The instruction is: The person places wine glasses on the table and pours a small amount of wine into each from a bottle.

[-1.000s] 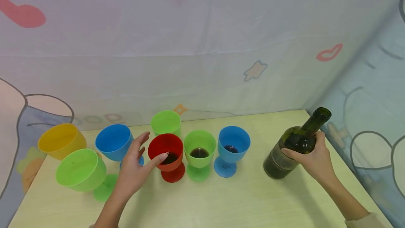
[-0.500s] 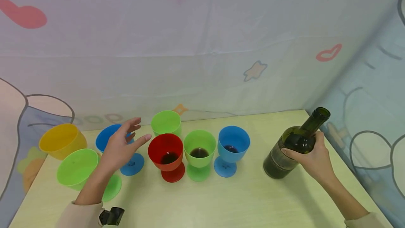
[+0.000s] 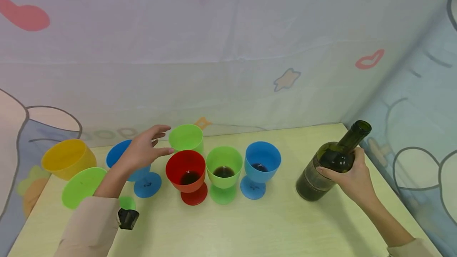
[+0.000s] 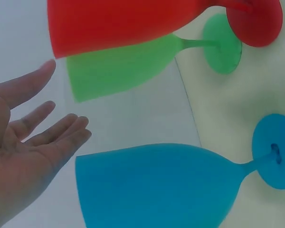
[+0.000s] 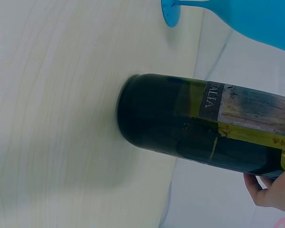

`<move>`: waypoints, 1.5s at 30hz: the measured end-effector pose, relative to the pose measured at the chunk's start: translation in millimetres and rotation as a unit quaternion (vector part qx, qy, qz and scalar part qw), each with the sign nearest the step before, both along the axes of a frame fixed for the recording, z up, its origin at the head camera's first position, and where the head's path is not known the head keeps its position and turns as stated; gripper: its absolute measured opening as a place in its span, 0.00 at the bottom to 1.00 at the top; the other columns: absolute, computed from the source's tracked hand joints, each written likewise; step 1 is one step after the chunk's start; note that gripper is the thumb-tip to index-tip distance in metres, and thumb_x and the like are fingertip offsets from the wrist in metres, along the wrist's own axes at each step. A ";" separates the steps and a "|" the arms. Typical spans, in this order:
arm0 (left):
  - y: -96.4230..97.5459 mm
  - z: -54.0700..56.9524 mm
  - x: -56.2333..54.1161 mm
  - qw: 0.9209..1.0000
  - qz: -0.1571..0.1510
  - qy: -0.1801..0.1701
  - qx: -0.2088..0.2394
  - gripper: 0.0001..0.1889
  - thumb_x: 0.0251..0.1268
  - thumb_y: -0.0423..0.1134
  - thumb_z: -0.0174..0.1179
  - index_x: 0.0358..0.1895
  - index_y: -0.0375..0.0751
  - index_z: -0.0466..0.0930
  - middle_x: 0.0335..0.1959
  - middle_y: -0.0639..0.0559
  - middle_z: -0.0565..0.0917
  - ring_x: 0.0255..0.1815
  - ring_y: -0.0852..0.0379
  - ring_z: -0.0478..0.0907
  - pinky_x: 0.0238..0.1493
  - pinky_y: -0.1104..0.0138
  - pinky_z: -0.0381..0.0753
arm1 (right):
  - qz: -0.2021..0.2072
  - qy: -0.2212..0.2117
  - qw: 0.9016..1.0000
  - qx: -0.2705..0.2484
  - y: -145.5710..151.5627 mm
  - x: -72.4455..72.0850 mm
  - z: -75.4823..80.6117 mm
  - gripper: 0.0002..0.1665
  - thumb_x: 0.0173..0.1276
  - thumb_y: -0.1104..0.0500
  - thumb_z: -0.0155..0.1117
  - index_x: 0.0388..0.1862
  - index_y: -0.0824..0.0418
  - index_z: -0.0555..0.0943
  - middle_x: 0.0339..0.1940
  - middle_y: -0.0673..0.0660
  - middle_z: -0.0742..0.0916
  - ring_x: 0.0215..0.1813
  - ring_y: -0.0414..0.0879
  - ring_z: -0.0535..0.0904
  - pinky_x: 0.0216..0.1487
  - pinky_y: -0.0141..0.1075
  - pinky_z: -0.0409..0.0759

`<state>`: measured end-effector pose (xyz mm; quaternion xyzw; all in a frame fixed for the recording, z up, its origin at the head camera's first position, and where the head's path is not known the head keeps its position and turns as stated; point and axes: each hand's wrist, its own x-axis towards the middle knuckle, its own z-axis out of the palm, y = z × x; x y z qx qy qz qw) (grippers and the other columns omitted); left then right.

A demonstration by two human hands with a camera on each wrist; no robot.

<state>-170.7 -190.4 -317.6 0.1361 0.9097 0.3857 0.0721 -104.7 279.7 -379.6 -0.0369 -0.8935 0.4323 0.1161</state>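
Note:
My left hand (image 3: pixel 143 152) hovers with fingers apart and nothing in its grasp, above the left blue goblet (image 3: pixel 147 185). Its fingertips point at the back green goblet (image 3: pixel 186 138), close to that rim. In the left wrist view the thumb tip is near the rim of the red goblet (image 4: pixel 118 23). Dark liquid lies in the red goblet, in the front green goblet (image 3: pixel 224 162) and in the right blue goblet (image 3: pixel 263 162). My right hand (image 3: pixel 351 181) grips a dark green wine bottle (image 3: pixel 314 179) around its upper body; its base is on the table.
A yellow goblet (image 3: pixel 69 160) and another green goblet (image 3: pixel 83 187) stand at the far left, the latter partly behind my left sleeve (image 3: pixel 91 225). A printed cloth (image 3: pixel 228 50) hangs behind the pale wooden table (image 3: pixel 228 233).
My left hand has drawn back left from over the red goblet, then reached up toward the back green goblet. My right hand and the bottle have stayed in place.

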 end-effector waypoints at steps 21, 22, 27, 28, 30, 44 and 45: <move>0.0 -7.2 -21.6 0.997 -0.045 -0.026 -0.054 0.32 0.58 0.33 0.60 0.63 0.25 0.58 0.63 0.29 0.62 0.62 0.32 0.59 0.54 0.45 0.68 | -0.005 -0.002 1.000 -0.007 -1.7 -3.4 -2.0 0.50 0.52 0.55 0.71 0.63 0.67 0.49 0.55 0.71 0.68 0.54 0.67 0.67 0.48 0.58 0.67; 0.2 -7.7 -21.7 0.997 -0.044 -0.026 -0.053 0.32 0.58 0.33 0.60 0.63 0.25 0.58 0.63 0.29 0.61 0.62 0.32 0.58 0.54 0.45 0.68 | -0.005 -0.002 1.000 -0.007 -1.7 -3.4 -2.3 0.50 0.52 0.56 0.71 0.63 0.67 0.49 0.55 0.71 0.68 0.54 0.67 0.67 0.48 0.59 0.67; 3.0 -9.2 -22.1 0.998 -0.035 -0.032 -0.046 0.32 0.58 0.32 0.60 0.63 0.24 0.57 0.63 0.28 0.61 0.62 0.31 0.58 0.53 0.47 0.70 | -0.007 -0.001 1.000 -0.007 -1.5 -2.9 -2.2 0.50 0.52 0.56 0.72 0.63 0.67 0.49 0.55 0.71 0.68 0.54 0.67 0.67 0.48 0.59 0.67; 3.6 -9.7 -22.3 0.998 -0.033 -0.034 -0.046 0.32 0.58 0.32 0.60 0.63 0.24 0.57 0.63 0.28 0.60 0.62 0.31 0.58 0.53 0.47 0.70 | -0.007 0.000 1.000 -0.006 -1.4 -2.8 -2.2 0.50 0.52 0.56 0.72 0.63 0.67 0.49 0.55 0.71 0.68 0.54 0.67 0.67 0.48 0.59 0.67; 4.7 -10.6 -22.9 0.998 -0.030 -0.038 -0.045 0.32 0.58 0.32 0.60 0.64 0.24 0.56 0.63 0.28 0.60 0.63 0.30 0.57 0.53 0.47 0.70 | -0.009 0.000 1.000 -0.005 -1.4 -2.4 -2.1 0.50 0.52 0.56 0.72 0.63 0.66 0.49 0.55 0.71 0.68 0.54 0.67 0.67 0.49 0.59 0.67; 9.6 -20.8 -23.3 0.999 0.015 -0.012 -0.027 0.34 0.57 0.33 0.62 0.63 0.22 0.57 0.62 0.28 0.60 0.60 0.30 0.60 0.53 0.48 0.70 | -0.019 -0.002 1.000 0.003 1.1 -2.1 -5.5 0.50 0.52 0.54 0.72 0.62 0.66 0.49 0.54 0.69 0.68 0.53 0.65 0.68 0.47 0.57 0.68; 10.2 -21.2 -23.5 0.999 0.017 -0.008 -0.027 0.34 0.56 0.33 0.62 0.63 0.22 0.57 0.62 0.28 0.60 0.60 0.30 0.61 0.53 0.48 0.70 | -0.019 -0.001 1.000 0.002 1.1 -1.8 -5.1 0.50 0.52 0.54 0.72 0.62 0.66 0.49 0.54 0.69 0.68 0.53 0.65 0.68 0.47 0.57 0.68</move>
